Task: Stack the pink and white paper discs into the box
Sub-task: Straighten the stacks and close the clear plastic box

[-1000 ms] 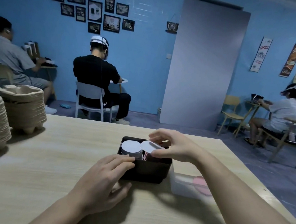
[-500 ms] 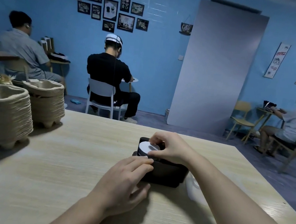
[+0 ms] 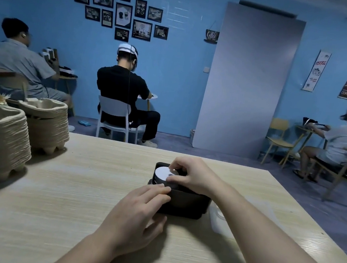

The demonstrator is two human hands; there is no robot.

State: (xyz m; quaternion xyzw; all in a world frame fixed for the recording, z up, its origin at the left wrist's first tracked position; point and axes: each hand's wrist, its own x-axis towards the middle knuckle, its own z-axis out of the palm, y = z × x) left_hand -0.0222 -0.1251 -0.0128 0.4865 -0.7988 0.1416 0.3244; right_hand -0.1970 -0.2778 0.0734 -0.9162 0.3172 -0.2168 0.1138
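If the right hand (image 3: 193, 175) is releasing unevenly, the white disc (image 3: 163, 172) is probably risking tilting and jamming against the wall of the box (image 3: 184, 202). Disc is lying atop a stack (image 3: 157, 179) in the box's 10 o'clock corner, curled fingers pinching its rim from 12 and 4 o'clock. Left hand (image 3: 139, 210), fingers fairly straight, is bracing the 7 o'clock wall.

Table (image 3: 78, 185): pale wood-grain top, smooth, with a faint sheen towards the right edge. Box (image 3: 184, 202): black, matt, plastic in look. Paper disc (image 3: 163, 172), uppermost in the box: white, matt, smooth. Tray stacks (image 3: 1, 146) at the left: beige moulded pulp, rough, fibrous. Wrapper (image 3: 219, 218) just right of the box: clear, glossy film. Far panel (image 3: 247, 85): grey, smooth, matt.
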